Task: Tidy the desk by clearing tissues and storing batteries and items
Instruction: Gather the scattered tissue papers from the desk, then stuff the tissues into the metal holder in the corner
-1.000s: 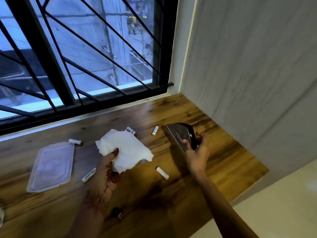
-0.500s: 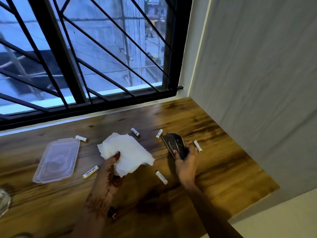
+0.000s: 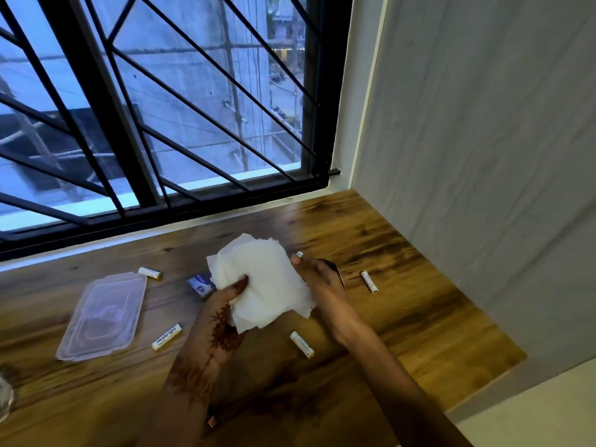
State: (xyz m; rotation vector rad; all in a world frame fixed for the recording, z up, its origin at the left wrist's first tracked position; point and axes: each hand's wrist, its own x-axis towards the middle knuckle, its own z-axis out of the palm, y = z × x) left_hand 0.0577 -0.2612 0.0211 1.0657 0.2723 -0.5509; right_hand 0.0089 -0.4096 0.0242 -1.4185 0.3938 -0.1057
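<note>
My left hand (image 3: 225,304) grips a bunch of white tissues (image 3: 267,279), held up above the wooden desk (image 3: 403,317). My right hand (image 3: 322,285) meets the tissues' right edge, thumb in front and fingers hidden behind them. A dark mouse-like item (image 3: 337,271) lies on the desk just behind that hand. Several white batteries lie loose: one by the thumb tip (image 3: 299,254), one to the right (image 3: 369,282), one below the tissues (image 3: 301,344), one labelled Heybright (image 3: 166,337) and one at the back left (image 3: 150,272).
A clear plastic container lid (image 3: 103,317) lies at the left. A small blue box (image 3: 201,285) sits beside the tissues. A glass object (image 3: 4,395) shows at the left edge. The barred window (image 3: 161,124) runs behind, a wall stands at the right, and the desk's edge drops off at the lower right.
My right hand has left the dark item and moved left to the tissues. My left hand has raised the tissues, uncovering the blue box.
</note>
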